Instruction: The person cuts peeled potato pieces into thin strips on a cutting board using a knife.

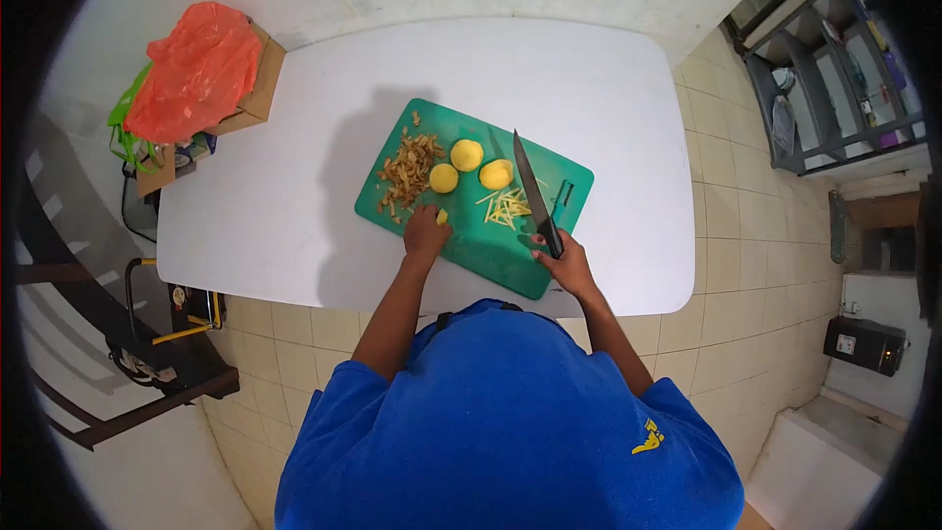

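Note:
A green cutting board (491,260) lies tilted on the white table. My right hand (569,263) grips the black handle of a kitchen knife (530,177), its blade pointing away from me over the board's right side. At the board's near left edge, my left hand (426,234) is closed on a small yellow potato piece (443,217). Beyond it sit a peeled potato (444,178), another potato (467,154) and a third potato (497,174). Thin potato sticks (503,207) lie beside the blade. Brown peelings (408,169) are heaped at the left.
A peeler (562,198) rests on the board, right of the knife. On the table's far left corner, a red plastic bag (201,69) covers part of a cardboard box (257,88). The white table (638,137) backs against a wall; grey shelves (814,88) stand at the right.

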Demonstrator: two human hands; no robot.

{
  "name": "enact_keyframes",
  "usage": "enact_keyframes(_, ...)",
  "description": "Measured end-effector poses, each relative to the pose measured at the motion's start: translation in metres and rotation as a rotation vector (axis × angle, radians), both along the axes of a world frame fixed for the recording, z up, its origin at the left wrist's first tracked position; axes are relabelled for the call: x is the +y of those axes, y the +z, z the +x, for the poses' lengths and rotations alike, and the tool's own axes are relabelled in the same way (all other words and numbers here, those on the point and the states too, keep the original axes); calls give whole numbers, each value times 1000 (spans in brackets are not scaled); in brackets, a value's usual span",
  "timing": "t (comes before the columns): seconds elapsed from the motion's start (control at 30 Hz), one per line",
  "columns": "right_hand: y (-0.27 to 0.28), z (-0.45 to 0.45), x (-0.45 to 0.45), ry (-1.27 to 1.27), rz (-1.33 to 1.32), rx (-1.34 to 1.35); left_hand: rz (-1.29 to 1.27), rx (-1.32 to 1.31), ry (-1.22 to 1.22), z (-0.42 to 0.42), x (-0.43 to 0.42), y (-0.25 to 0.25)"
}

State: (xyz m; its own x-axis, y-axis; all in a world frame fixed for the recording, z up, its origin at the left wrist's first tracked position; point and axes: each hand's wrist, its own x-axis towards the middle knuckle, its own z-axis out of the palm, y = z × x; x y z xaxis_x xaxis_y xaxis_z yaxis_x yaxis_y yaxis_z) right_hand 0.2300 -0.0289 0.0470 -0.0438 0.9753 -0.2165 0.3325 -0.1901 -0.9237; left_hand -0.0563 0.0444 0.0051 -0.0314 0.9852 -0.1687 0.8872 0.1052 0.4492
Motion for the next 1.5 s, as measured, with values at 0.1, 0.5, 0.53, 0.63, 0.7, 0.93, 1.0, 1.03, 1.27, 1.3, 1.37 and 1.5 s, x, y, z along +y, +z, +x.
enact_keyframes(0.1, 7, 1, -14, -37, -64, 36, 25, -49, -15, -1, -2, 0)
enact_keyframes(0.5, -3, 6, -35, -5, -2, 14, -157, -302, 110, -16, 3, -23)
enact_keyframes(0.53, -3, 4, -34, -4, 14, 25, -175, -343, 118, -21, 4, -25)
enact_keyframes(0.63, 2, 0, -33, 2, 26, 19, -225, -454, 162, -25, 2, -16)
enact_keyframes(0.7, 4, -1, -34, 8, 29, 14, -256, -501, 217, -24, -1, 0)
enact_keyframes(0.93, 11, 0, -48, -33, -60, 45, -173, -554, 234, -26, 1, -13)
enact_keyframes(1.0, 12, 1, -54, -38, -63, 36, -204, -618, 226, -25, 1, -12)
enact_keyframes(1.03, 7, 2, -56, -34, -35, 24, -226, -671, 243, -23, 0, -9)
enact_keyframes(1.27, -3, 5, -66, -47, -14, 11, -241, -715, 273, -19, -3, -3)
enact_keyframes(1.3, -2, 4, -66, -46, -11, 11, -229, -705, 271, -20, -4, -5)
enact_keyframes(1.37, -1, 4, -66, -45, -7, 12, -201, -654, 296, -25, -1, -11)
enact_keyframes(1.5, -5, 4, -66, -32, 10, -7, 3, -350, 253, -23, -7, 9)
